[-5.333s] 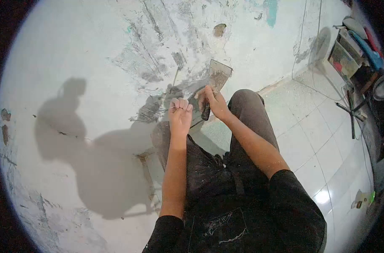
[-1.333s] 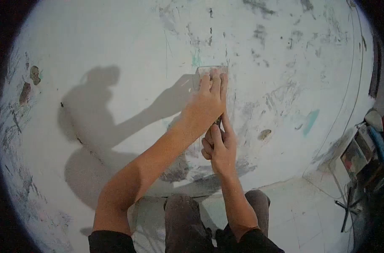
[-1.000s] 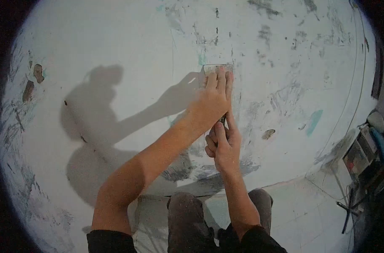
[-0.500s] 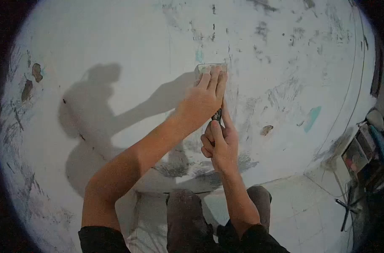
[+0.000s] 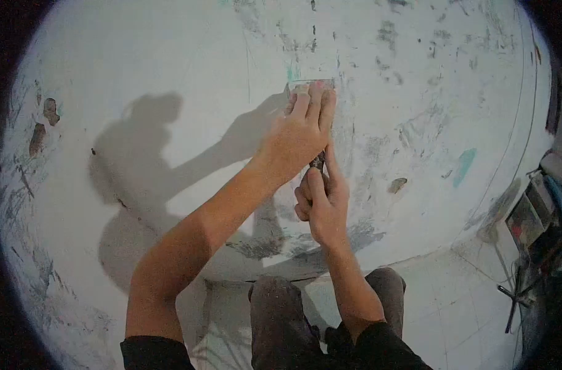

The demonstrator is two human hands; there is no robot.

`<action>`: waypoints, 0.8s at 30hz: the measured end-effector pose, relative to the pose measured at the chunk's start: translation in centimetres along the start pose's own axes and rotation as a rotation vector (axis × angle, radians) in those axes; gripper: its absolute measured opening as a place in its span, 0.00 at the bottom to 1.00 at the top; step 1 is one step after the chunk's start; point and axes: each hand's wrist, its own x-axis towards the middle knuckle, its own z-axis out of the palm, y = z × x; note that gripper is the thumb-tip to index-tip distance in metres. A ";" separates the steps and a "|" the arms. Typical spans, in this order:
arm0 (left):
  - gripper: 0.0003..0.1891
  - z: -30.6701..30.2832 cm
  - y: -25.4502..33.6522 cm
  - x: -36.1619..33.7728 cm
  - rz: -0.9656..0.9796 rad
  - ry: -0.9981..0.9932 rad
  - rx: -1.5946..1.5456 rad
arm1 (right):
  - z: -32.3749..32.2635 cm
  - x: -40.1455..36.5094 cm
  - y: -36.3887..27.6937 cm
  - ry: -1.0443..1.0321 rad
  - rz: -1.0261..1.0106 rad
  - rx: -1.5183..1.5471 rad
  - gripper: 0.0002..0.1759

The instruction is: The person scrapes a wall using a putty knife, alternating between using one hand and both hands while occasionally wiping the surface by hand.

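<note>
Left hand [image 5: 296, 139] stretched flat against the scuffed white wall [image 5: 139, 55], I press my extended fingers onto the blade of the scraper [image 5: 301, 86], which lies against the wall above my other hand. Just below, my right hand [image 5: 323, 206] is closed in a fist around the scraper's dark handle [image 5: 318, 161].

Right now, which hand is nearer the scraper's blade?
Left. The left hand lies on the scraper blade, fingers pressing it against the wall. The right hand is below it, wrapped around the handle.
</note>
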 end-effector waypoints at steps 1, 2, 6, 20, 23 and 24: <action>0.32 0.0 0.1 -0.1 -0.014 0.003 -0.015 | 0.1 0.0 0.3 0.002 -0.024 0.061 0.35; 0.32 -0.1 0.2 -0.3 -0.014 -0.003 -0.016 | 0.3 -0.3 0.1 0.002 -0.018 0.064 0.35; 0.30 0.3 -0.8 0.2 -0.005 0.045 0.043 | 0.7 0.2 -0.9 -0.010 -0.007 0.038 0.35; 0.35 -2.0 0.9 -2.2 -0.056 0.040 -0.311 | -1.1 -2.5 -1.5 0.032 0.203 0.270 0.38; 0.19 -2.1 0.7 -1.6 -0.092 0.088 -0.401 | -0.8 -1.7 -1.6 -0.002 0.149 0.190 0.38; 0.19 -2.3 0.4 -1.4 -0.109 0.093 -0.398 | -0.5 -1.3 -1.7 0.024 0.121 0.154 0.38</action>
